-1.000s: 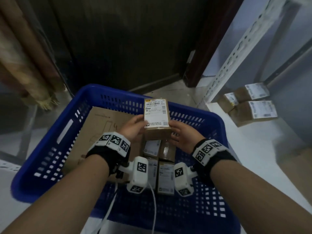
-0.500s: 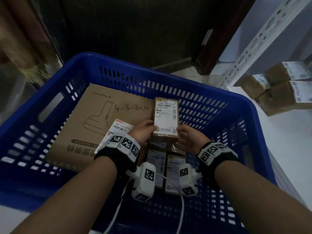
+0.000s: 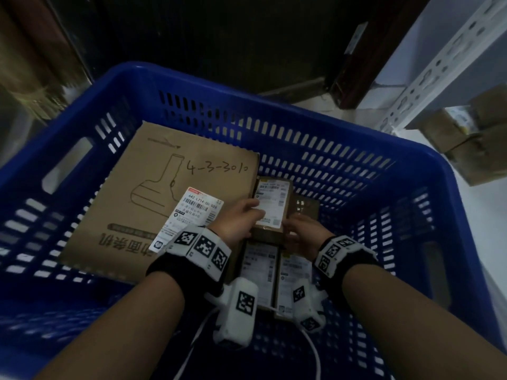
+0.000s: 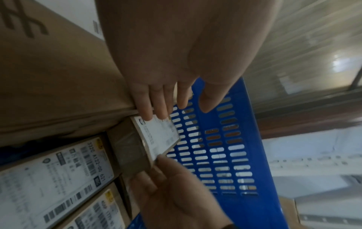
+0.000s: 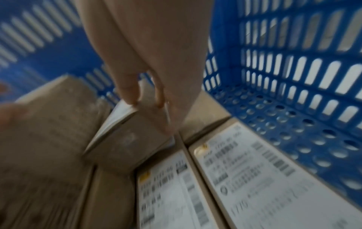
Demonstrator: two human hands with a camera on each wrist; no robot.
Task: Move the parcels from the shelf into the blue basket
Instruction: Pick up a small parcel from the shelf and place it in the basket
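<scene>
Together left hand [image 3: 238, 221] and right hand [image 3: 301, 233] hold parcel [image 3: 271, 207] inside blue basket [image 3: 343, 171].

right wrist view is all smeared, can't read the label on the parcel [image 5: 125, 139] under the fingertips [image 5: 130, 99]

You have the blue basket [image 3: 343, 138] beside the white shelf [image 3: 482, 204]. On the shelf lie brown parcels [image 3: 466, 144]; on the basket floor, a big carton [image 3: 153, 193] and labelled parcels [image 3: 258, 270].
</scene>
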